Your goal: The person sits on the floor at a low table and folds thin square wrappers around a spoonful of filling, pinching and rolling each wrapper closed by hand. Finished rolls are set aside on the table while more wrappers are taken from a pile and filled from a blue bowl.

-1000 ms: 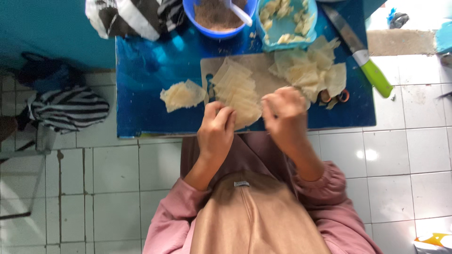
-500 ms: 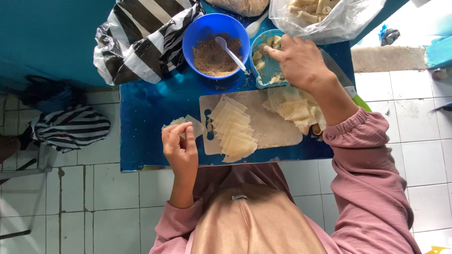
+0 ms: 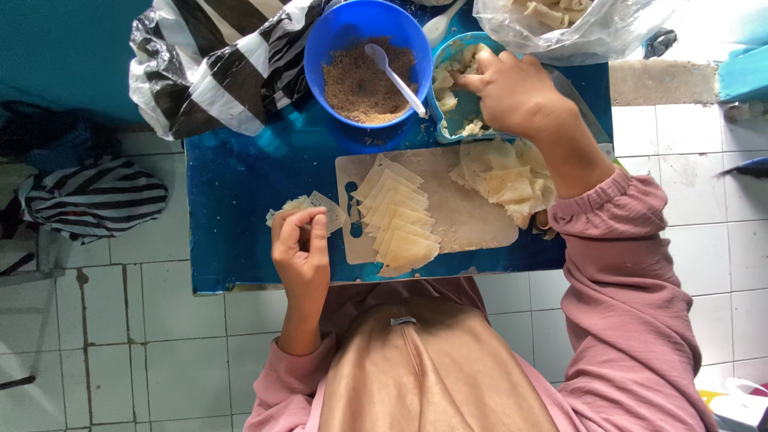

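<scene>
Hands over a glossy blue table (image 3: 240, 200): left hand (image 3: 300, 248) pinches a thin pale wrapper (image 3: 316, 210) near the front edge; right hand (image 3: 516, 92), fingers curled, reaches into a teal tub (image 3: 452, 80) of lumpy filling at the back edge.

Pale folded dumpling wrapper (image 3: 308, 210) pinched at the blue table's left, small teal tub (image 3: 458, 88) of pale dough pieces beside the blue bowl

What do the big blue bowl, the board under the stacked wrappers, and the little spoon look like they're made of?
The blue bowl looks like plastic: even, saturated colour and a smooth, faintly glossy rim. The cutting board is probably plastic too, pale and matte with a moulded handle slot, though floury dust hides its surface. The spoon seems to be white plastic, thin and uniformly coloured, with a slight sheen.
</scene>
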The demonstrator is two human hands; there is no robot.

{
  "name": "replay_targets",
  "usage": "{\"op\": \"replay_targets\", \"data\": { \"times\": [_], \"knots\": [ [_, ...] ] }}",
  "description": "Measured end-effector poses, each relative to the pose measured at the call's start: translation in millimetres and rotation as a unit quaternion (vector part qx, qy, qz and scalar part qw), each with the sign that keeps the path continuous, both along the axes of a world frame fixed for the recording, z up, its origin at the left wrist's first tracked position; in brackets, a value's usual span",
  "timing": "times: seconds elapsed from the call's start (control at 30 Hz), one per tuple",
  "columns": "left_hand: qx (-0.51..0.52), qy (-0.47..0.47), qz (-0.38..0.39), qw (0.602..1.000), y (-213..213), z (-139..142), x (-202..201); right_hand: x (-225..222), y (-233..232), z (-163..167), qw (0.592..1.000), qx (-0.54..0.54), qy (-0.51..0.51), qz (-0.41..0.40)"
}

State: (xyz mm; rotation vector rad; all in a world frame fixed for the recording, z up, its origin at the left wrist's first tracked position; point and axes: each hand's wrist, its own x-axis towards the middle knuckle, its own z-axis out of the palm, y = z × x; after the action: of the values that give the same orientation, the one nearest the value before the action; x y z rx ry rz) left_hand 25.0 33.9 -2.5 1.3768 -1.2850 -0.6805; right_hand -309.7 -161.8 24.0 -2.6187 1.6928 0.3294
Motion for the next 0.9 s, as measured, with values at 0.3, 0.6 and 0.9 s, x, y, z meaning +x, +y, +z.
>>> {"op": "replay_targets", "data": {
  "times": [0.3,0.6,0.9],
  "knots": [
    [-0.014,0.011,0.000,1.000,-3.8,-4.9,1.7,2.8,-3.7,16.7,0.997,0.049,-0.052,0.013],
    [-0.050,-0.046,-0.008,0.998,10.6,5.8,-6.4,2.3,101.0,63.7,0.951,-0.110,-0.287,0.009],
    [-0.173,-0.205,-0.208,0.941,31.5,14.2,-11.6,86.7,204.1,11.2,0.923,-0.021,-0.368,0.113]
  ]
}}
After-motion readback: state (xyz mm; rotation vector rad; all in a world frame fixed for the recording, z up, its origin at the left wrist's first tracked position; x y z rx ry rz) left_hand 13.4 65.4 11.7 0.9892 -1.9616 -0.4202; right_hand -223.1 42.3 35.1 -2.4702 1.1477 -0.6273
